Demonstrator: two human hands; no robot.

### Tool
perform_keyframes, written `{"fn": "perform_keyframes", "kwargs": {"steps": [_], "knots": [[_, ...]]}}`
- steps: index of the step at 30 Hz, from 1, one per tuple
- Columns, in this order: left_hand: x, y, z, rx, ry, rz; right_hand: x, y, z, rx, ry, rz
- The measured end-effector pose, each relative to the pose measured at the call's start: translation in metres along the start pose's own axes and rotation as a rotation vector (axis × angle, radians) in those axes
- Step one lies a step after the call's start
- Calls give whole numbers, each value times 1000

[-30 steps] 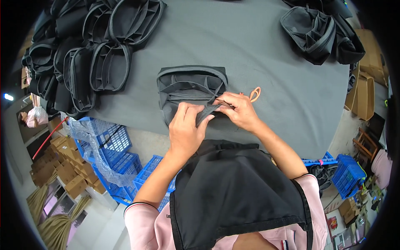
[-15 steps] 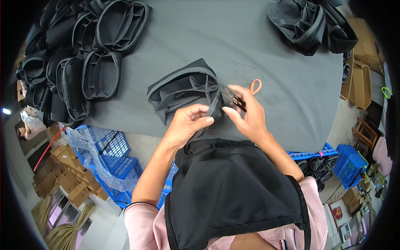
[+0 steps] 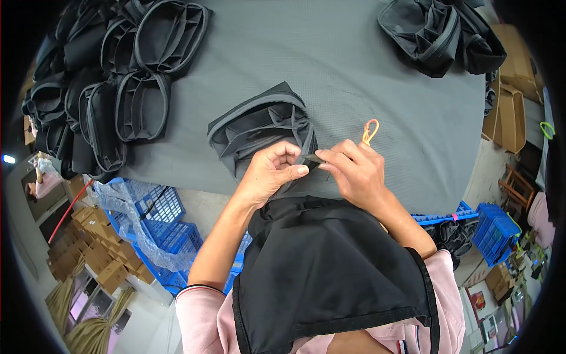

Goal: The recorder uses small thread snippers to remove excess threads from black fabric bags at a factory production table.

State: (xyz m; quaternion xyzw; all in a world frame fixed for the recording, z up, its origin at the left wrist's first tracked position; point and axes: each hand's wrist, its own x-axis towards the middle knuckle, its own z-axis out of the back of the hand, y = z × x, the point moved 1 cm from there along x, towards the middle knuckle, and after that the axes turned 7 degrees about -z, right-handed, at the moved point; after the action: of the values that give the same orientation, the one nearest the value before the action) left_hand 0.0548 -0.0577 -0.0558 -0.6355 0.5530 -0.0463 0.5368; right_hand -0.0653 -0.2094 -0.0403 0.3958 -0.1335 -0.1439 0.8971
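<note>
A black fabric pouch [image 3: 242, 133] with grey edging and inner dividers lies on its side on the table, its mouth toward me. My left hand [image 3: 268, 171] is closed on the near part of its edging, thumb against curled fingers. My right hand [image 3: 356, 174] is closed beside it. Its thumb and forefinger pinch a small dark tip at the pouch's right edge; whether this is fabric or a blade I cannot tell. An orange cord loop [image 3: 370, 131] sticks out above the right hand, from small thread snips mostly hidden in the palm.
Several similar black pouches [image 3: 144, 106] are heaped at the far left, and more pouches [image 3: 421, 38] lie at the far right. The table wears a grey cloth [image 3: 354, 59]. Blue crates [image 3: 162, 206] stand below its left edge, with cardboard boxes [image 3: 109, 253] beyond.
My right hand has turned and closed its fingers in a pinch at the pouch's edge. The snips, visible before, are now mostly covered; the orange loop has shifted slightly. My left hand stays in place.
</note>
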Motion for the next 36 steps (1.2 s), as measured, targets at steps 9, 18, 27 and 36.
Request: {"fn": "perform_keyframes", "kwargs": {"steps": [9, 18, 27, 36], "knots": [[16, 0, -20, 519, -61, 182, -20, -27, -29, 1122, 38, -860], [0, -6, -16, 246, -107, 121, -33, -25, -20, 1076, 62, -865], [-15, -17, -15, -37, -208, 94, -7, -19, -16, 995, 163, -481], [-19, -16, -5, -4, -126, 156, 2, -21, -1, 561, 92, -181]]}}
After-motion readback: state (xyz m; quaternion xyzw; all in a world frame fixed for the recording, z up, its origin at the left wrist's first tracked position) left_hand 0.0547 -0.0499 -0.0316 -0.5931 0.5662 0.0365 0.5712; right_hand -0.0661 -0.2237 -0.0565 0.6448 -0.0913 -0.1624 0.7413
